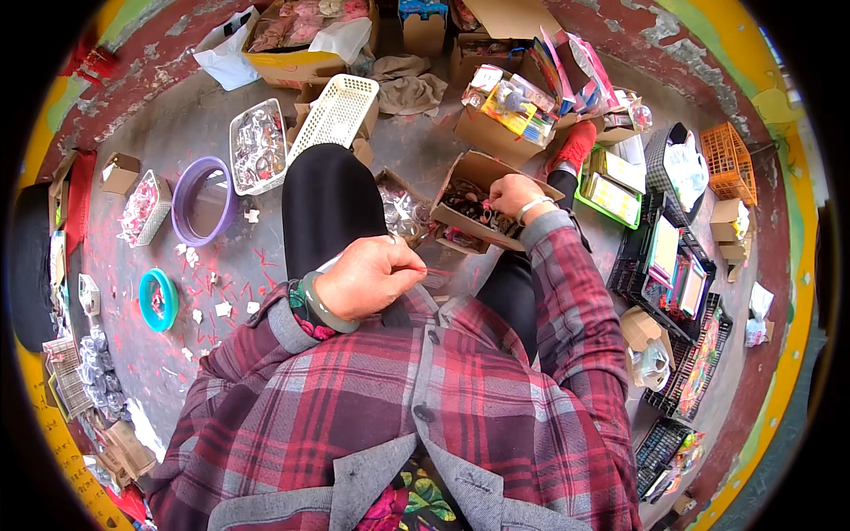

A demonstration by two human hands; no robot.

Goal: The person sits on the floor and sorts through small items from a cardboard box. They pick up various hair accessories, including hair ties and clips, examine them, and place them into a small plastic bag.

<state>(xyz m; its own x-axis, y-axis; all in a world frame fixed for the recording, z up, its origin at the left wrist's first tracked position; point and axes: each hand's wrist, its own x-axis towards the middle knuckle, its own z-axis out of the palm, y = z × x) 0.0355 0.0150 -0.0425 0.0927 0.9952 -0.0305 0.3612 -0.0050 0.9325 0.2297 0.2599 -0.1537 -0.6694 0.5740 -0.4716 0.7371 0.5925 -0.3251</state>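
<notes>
My left hand (372, 276) is in front of my body, its thumb and fingertips pinched together; whatever they hold is too small to make out. A greyish-green band circles that wrist. My right hand (516, 193) is at the right side of an open cardboard box (453, 219), its fingers curled downward and their tips hidden. Dark and pinkish small items (472, 200) fill this box, which sits between my knees. Left of it is a smaller box of clear-wrapped pieces (403, 211).
On the left are a purple basin (183, 212), a turquoise tub (158, 301) and white baskets, one holding clear packets (257, 146). Red and white scraps litter the floor. Packed cartons (496, 133) stand ahead; a green tray (611, 202) and black crates (639, 274) line the right.
</notes>
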